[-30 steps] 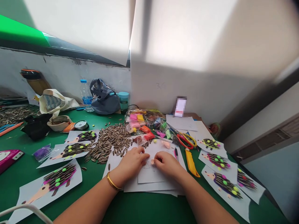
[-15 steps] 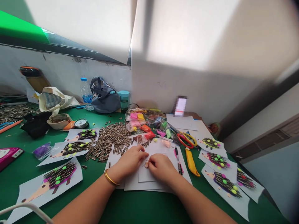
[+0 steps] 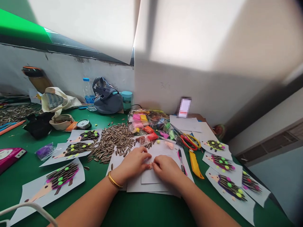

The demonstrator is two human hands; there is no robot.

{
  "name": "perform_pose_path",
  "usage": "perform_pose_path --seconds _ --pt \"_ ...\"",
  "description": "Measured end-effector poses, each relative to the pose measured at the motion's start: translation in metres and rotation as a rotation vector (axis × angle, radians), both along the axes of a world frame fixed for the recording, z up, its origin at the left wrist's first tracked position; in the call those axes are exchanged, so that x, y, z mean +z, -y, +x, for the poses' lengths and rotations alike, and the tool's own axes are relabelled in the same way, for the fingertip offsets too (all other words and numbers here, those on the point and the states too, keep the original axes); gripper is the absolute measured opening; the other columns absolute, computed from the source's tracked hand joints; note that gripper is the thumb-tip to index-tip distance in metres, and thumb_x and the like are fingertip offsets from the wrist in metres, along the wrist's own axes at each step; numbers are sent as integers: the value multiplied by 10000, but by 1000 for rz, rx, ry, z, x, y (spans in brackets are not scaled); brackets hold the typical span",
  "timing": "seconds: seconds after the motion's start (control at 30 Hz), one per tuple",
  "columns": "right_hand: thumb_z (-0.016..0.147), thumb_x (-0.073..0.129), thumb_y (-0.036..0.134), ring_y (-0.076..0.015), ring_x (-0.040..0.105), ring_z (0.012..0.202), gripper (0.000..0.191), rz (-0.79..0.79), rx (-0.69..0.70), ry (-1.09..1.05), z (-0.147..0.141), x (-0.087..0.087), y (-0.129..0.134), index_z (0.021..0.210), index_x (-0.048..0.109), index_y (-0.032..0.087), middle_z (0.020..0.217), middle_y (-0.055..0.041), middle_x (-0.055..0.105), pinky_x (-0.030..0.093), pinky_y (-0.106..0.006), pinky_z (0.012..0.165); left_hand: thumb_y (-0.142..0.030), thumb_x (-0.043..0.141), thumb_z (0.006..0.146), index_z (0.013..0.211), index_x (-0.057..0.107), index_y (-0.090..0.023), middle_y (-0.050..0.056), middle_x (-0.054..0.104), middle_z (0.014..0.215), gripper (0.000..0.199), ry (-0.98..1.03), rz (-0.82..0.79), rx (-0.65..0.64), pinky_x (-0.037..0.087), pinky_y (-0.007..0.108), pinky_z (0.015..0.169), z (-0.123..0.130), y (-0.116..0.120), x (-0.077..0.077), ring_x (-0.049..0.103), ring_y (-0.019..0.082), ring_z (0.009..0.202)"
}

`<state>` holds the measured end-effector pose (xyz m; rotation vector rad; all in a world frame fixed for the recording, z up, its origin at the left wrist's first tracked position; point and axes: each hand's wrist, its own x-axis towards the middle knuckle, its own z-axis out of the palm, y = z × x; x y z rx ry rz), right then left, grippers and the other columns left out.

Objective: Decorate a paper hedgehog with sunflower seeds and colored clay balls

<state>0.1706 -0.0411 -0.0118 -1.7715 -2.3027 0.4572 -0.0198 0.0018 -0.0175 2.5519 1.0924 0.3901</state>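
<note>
My left hand [image 3: 136, 161] rests over white paper sheets [image 3: 148, 188], fingers curled and partly spread, its fingertips at a small peach-coloured piece [image 3: 150, 165]. Touching the same piece from the right is my right hand [image 3: 163, 167], with its fingers bent together; the piece lies between both hands' fingertips on the smaller top sheet [image 3: 148, 179]. A lump of peach clay [image 3: 169, 145] sits just beyond the hands. To the right lies a black pen [image 3: 181, 159]. A pile of striped sunflower seeds [image 3: 113, 140] spreads to the left of the paper.
Seed-covered hedgehog pictures lie at left [image 3: 62, 176] and right [image 3: 230, 189]. Beyond my right hand are a yellow cutter [image 3: 195, 165] and red-handled scissors [image 3: 189, 142]. Coloured clay packets [image 3: 139, 119], a blue-grey bag [image 3: 107, 101] and a bottle [image 3: 88, 94] stand at the back.
My left fingertips have come down to the peach piece, which now lies between both hands. My right fingers have shifted slightly. The whole view has moved a little.
</note>
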Motion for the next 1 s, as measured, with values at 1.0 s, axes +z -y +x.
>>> perform_pose_path --seconds 1.0 --pt "890 489 182 -183 616 899 356 -39 245 -94 19 5 1 1156 698 294 928 -38 712 381 -275 793 -373 696 811 1108 680 -255 65 592 1158 320 55 -23 -13 441 362 952 -2 -2 -5 568 241 1056"
